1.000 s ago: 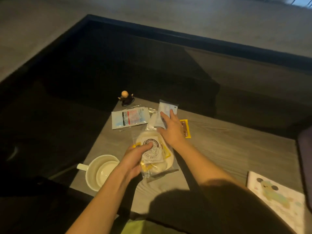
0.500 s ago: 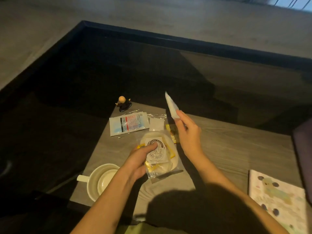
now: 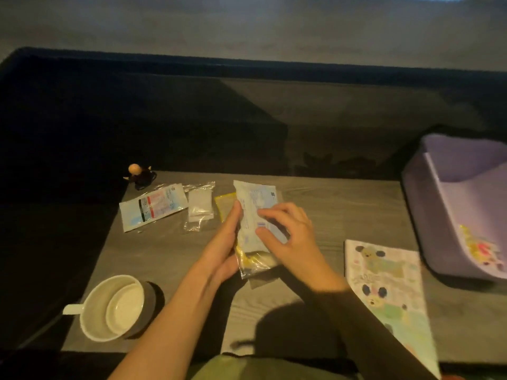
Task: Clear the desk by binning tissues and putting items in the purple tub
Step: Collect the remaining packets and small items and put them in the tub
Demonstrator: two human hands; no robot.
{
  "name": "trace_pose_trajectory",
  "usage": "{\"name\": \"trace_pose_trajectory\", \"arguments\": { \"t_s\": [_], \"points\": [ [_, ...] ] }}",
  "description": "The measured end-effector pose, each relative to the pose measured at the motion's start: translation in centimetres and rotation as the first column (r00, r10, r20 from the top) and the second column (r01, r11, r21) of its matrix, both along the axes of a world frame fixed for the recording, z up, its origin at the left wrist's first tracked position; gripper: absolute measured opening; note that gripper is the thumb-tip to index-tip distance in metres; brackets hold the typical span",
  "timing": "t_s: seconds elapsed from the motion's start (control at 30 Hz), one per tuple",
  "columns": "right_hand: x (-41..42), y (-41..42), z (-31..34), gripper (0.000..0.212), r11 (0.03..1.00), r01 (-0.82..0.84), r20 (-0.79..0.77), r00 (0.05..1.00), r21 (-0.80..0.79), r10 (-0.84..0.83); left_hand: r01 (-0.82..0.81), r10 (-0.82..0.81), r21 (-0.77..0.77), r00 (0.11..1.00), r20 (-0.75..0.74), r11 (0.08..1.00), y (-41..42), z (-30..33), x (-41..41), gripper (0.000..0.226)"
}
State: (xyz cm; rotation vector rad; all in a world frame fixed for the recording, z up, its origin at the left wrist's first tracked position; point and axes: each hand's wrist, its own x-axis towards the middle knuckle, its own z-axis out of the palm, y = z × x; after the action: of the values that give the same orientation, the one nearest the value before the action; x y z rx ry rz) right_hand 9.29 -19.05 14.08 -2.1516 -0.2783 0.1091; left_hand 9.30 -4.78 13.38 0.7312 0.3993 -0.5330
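Both hands hold a small stack of packets above the middle of the desk point(image 3: 343, 198). My left hand point(image 3: 222, 250) grips the stack's left edge, where a clear bag with a round yellowish item point(image 3: 255, 263) shows at the bottom. My right hand point(image 3: 285, 231) presses a white and blue sachet point(image 3: 255, 201) on top of that bag, fingers curled over it. The purple tub point(image 3: 450, 215) stands at the right edge, tilted toward me, with a sticker on its front. A blue-white-red packet point(image 3: 153, 208), a small clear bag with white pads point(image 3: 199, 208) and a yellow packet point(image 3: 223, 205) lie on the desk.
A white mug point(image 3: 109, 308) on a dark coaster sits at the front left. A small round-headed figurine point(image 3: 140, 174) stands at the back left corner. A cartoon-bear printed booklet point(image 3: 389, 286) lies at the front right, beside the tub. Dark drop-off lies left of the desk.
My right hand lifted the white and blue sachet, then brought it down onto the clear bag. My left hand raised that bag off the desk. The view swung right, revealing the tub.
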Motion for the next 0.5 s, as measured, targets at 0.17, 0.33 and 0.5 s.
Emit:
{"name": "trace_pose_trajectory", "arguments": {
  "t_s": [0.17,0.33,0.5],
  "points": [
    [-0.5,-7.9,2.6,0.03,0.976,0.214,0.03,0.976,0.045,-0.215,0.147,-0.152,0.067,0.986,0.074,0.987,-8.4,3.1,2.6,0.047],
    [-1.1,-18.3,5.8,0.027,0.908,0.409,0.071,0.907,0.095,-0.416,0.329,-0.333,0.049,0.93,0.154,0.943,-19.9,6.1,4.8,0.04],
    [-2.6,-28.3,6.7,0.026,0.781,0.61,0.001,0.788,0.136,-0.616,0.442,-0.435,0.006,0.881,0.184,0.897,-31.6,6.4,5.8,0.055]
  ]
}}
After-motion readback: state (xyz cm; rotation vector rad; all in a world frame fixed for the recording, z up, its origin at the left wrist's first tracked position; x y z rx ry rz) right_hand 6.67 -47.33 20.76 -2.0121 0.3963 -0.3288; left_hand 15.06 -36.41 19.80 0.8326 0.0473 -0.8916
